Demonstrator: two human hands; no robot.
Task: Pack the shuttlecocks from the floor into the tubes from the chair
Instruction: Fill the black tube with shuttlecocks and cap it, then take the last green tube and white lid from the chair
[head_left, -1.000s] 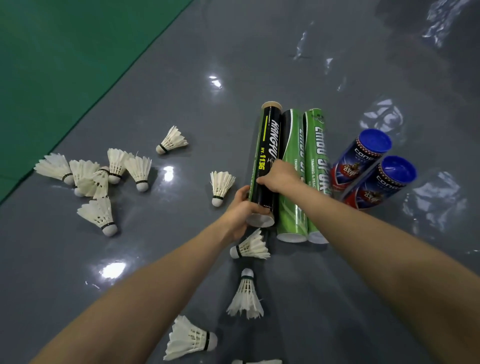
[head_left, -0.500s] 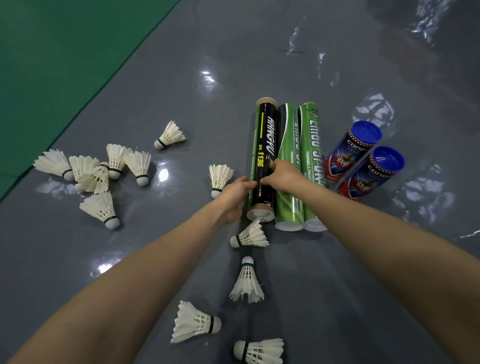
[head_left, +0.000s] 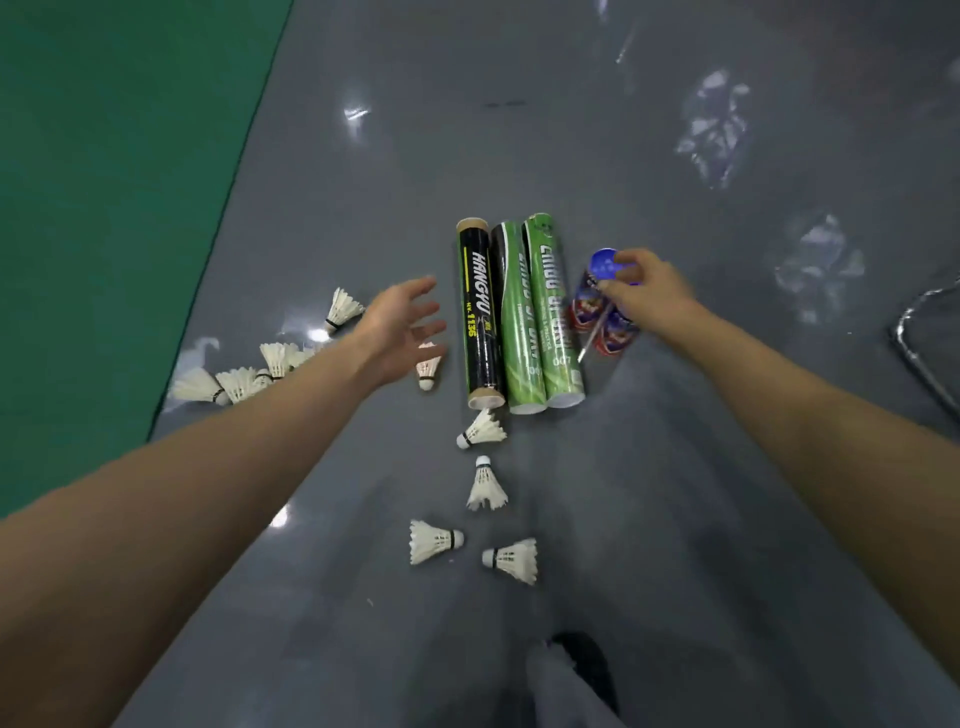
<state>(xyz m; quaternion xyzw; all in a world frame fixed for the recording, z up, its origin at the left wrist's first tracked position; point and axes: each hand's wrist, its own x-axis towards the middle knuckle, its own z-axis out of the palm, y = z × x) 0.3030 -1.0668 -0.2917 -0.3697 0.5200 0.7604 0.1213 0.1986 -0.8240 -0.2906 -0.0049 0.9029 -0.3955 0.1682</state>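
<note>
Three long tubes lie side by side on the grey floor: a black tube (head_left: 480, 312) and two green tubes (head_left: 537, 317). To their right lie two short blue-capped tubes (head_left: 605, 325). My right hand (head_left: 647, 291) is over these, its thumb and fingers closed around the blue cap of one. Left of the black tube, my left hand (head_left: 402, 325) hovers with fingers spread, holding nothing. Several white shuttlecocks lie loose: one (head_left: 485, 431) at the black tube's near mouth, others nearer to me (head_left: 434, 540), one under my left hand (head_left: 427, 371), and a cluster (head_left: 239, 382) at the left.
A green court mat (head_left: 104, 182) borders the grey floor on the left. A metal chair leg (head_left: 924, 338) curves in at the right edge. My grey trouser leg (head_left: 566, 691) shows at the bottom.
Both hands have let go of the black tube. The left hand opened and drew away to the left; the right hand moved right onto the blue-capped tubes.
</note>
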